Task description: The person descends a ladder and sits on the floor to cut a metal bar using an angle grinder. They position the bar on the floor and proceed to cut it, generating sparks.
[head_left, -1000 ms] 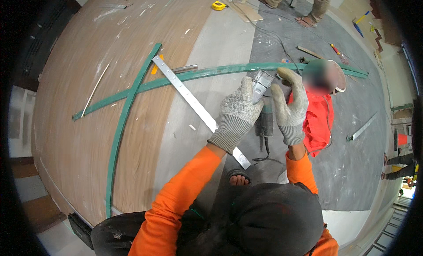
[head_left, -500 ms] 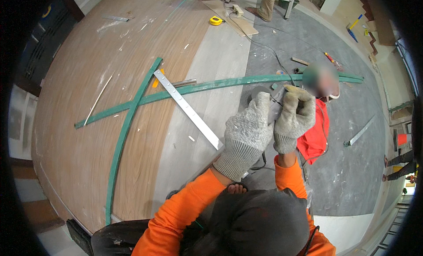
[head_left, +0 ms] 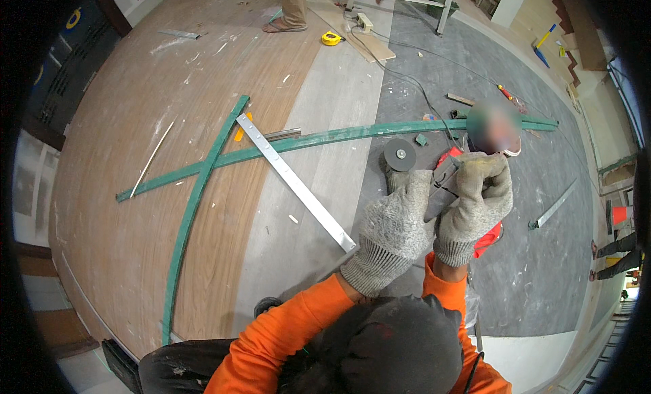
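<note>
The two gloved hands are close together, with a small grey metal piece (head_left: 445, 173) between them, just above the floor (head_left: 312, 211). The left hand (head_left: 400, 218) shows the back of its glove at the piece's eight o'clock; its fingers are mostly hidden, so I cannot tell how they grip. The right hand (head_left: 478, 197), toward four o'clock, has its fingers bent and pinching the upper end of the piece. From the hands, a grinder's round dark disc (head_left: 400, 154) sits just beyond at eleven o'clock, and a red cloth (head_left: 489, 241) shows at four. A silver strip (head_left: 295, 184) lies at nine, over a long green bar (head_left: 366, 133) that crosses a second green bar (head_left: 193, 211). A yellow tape measure (head_left: 331, 38) rests farther off at eleven; another metal strip (head_left: 555, 205) lies at three.
</note>
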`<act>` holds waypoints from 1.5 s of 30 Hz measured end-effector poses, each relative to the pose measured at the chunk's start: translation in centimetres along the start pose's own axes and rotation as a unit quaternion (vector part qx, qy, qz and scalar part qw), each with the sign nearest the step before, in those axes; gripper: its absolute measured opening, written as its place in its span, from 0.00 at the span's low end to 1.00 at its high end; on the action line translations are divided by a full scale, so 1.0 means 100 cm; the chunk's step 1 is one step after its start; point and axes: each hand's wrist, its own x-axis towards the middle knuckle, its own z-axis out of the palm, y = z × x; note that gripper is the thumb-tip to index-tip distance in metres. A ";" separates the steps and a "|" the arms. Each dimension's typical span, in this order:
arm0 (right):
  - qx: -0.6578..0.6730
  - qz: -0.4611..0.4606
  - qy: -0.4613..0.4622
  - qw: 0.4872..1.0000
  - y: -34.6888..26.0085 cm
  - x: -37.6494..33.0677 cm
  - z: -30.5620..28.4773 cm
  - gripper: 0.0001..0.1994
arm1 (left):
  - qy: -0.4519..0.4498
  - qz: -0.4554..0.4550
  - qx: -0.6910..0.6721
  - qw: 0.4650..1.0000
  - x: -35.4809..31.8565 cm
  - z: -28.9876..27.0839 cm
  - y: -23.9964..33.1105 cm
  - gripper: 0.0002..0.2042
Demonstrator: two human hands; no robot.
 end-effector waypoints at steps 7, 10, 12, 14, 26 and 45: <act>-0.026 0.071 -0.034 0.997 0.008 0.006 0.006 0.08 | -0.009 -0.042 0.019 0.999 0.003 0.003 -0.013 0.33; -0.031 0.119 -0.082 0.989 0.006 0.008 0.008 0.16 | -0.030 -0.046 0.058 0.997 0.011 -0.011 -0.014 0.32; -0.054 0.139 -0.137 0.979 0.014 0.010 0.007 0.18 | 0.005 -0.014 0.066 0.998 0.014 -0.012 -0.022 0.30; -0.105 0.148 -0.173 0.968 0.014 0.009 0.005 0.22 | -0.022 -0.072 0.081 0.994 0.016 -0.016 -0.019 0.30; 0.045 0.163 -0.036 0.985 0.051 -0.008 0.024 0.21 | -0.022 0.026 0.169 0.985 0.025 -0.004 -0.045 0.31; 0.241 0.307 0.029 0.920 0.101 -0.013 0.028 0.18 | -0.089 -0.007 0.265 0.960 0.024 0.017 -0.080 0.24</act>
